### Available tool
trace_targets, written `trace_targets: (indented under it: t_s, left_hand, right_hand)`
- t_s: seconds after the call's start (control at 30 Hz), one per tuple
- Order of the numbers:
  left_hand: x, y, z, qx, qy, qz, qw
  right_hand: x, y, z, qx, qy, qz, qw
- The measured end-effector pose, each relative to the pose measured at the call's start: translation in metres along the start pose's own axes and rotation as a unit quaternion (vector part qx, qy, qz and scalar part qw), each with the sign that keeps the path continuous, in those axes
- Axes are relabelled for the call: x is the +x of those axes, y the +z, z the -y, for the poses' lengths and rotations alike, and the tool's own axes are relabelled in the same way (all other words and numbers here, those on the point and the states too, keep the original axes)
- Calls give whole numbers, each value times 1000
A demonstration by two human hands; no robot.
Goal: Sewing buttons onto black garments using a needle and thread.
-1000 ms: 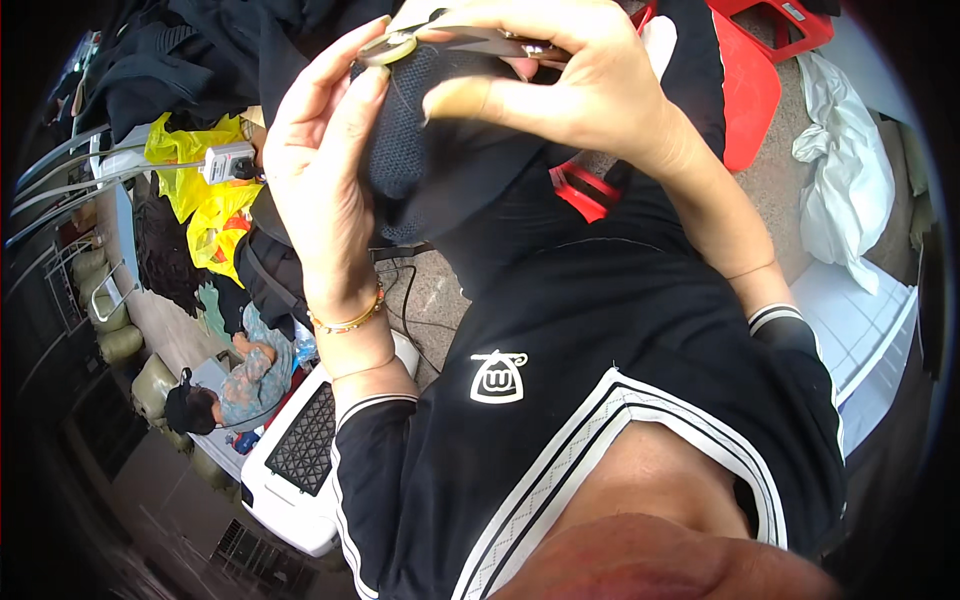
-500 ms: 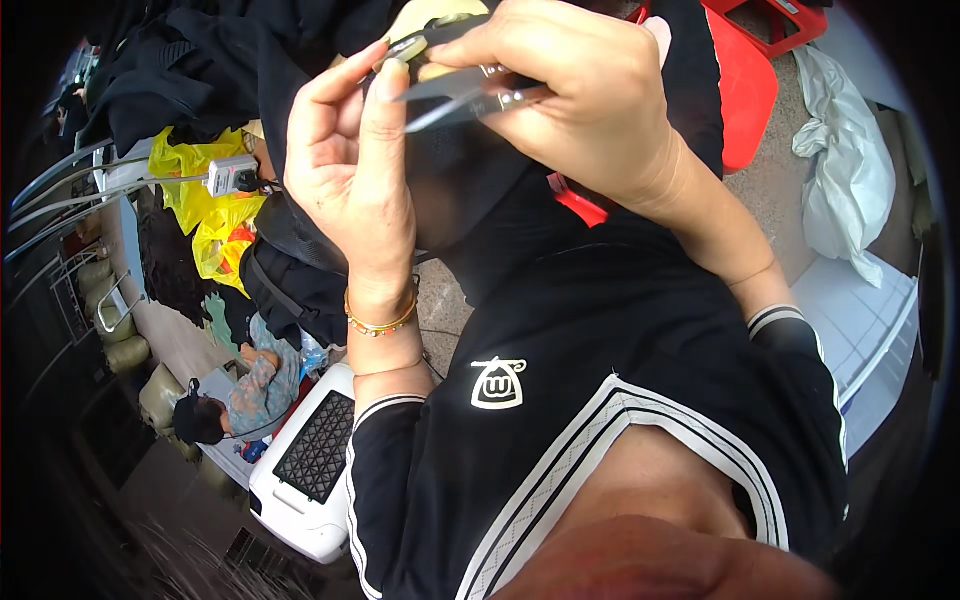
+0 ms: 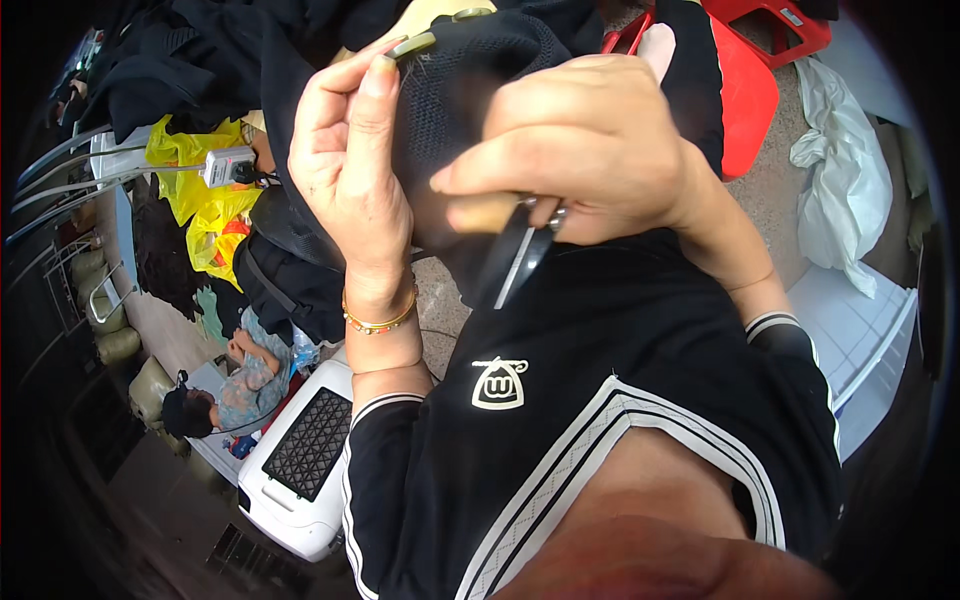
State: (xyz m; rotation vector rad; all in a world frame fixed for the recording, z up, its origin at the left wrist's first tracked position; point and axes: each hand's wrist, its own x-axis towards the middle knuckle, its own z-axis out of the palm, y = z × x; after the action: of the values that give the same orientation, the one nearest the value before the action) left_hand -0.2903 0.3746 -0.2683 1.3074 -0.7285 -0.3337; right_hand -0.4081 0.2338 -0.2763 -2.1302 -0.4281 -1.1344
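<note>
My left hand pinches an olive-green button between thumb and fingertips, at the edge of a black knit garment. Loose thread ends seem to show just below the button. A second greenish button lies farther along, near the top edge of the view. My right hand is closed around small thread snips, whose dark and shiny blades hang down over my black shirt, apart from the garment. Motion blurs the snips and the right fingertips, so whether the blades are parted is unclear.
Red plastic stools and a white sack stand at the right. To the left are yellow plastic bags, a white power socket with cables, and a white case with a dark grille. Another person sits beyond.
My right hand has drawn the snips away from the button, to the right and toward me, turning the blades downward. The left hand still pinches the button.
</note>
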Motion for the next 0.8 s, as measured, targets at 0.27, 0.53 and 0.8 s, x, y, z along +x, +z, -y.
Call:
trace_targets:
  t_s: [0.27, 0.53, 0.8]
  left_hand:
    - [3, -11, 0, -75, -19, 18, 997]
    - [1, -11, 2, -71, -43, 4, 997]
    - [0, -6, 0, -83, -28, 35, 996]
  right_hand:
    - [17, -28, -9, 15, 155, 4, 988]
    - [11, -25, 0, -14, 151, -12, 988]
    - [7, -22, -1, -105, 126, -19, 986]
